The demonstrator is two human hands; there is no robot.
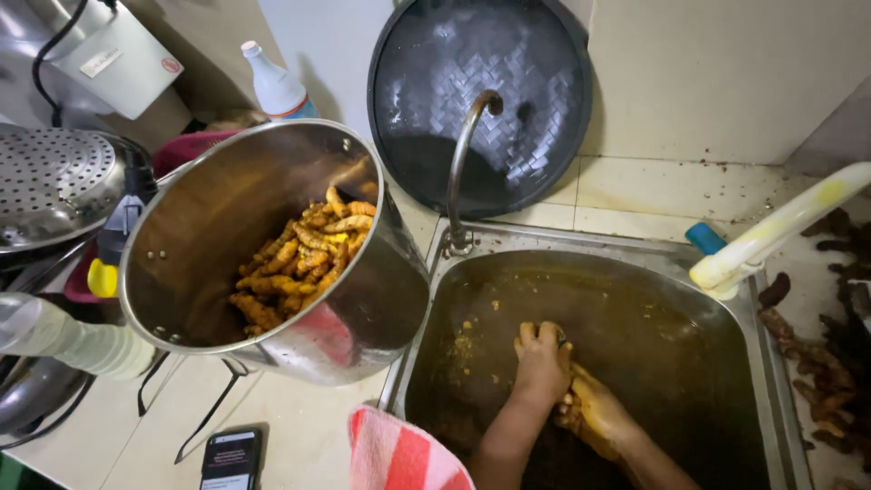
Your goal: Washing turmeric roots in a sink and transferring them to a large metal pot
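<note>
Lower centre, the left hand (543,361) is curling shut inside the murky sink (771,363); the right hand (594,413) beside it is gripping muddy roots (570,419). At centre left, a tilted pot (363,308) is holding turmeric (304,259).

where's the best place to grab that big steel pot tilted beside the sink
Probably by the rim of the large shiny steel pot, at its upper edge, coming from above. The pot lies tipped with its mouth facing up toward the camera and orange-yellow turmeric roots piled inside, so the open rim is exposed. No handle shows clearly; rivets inside the left wall hint at one there.
</note>
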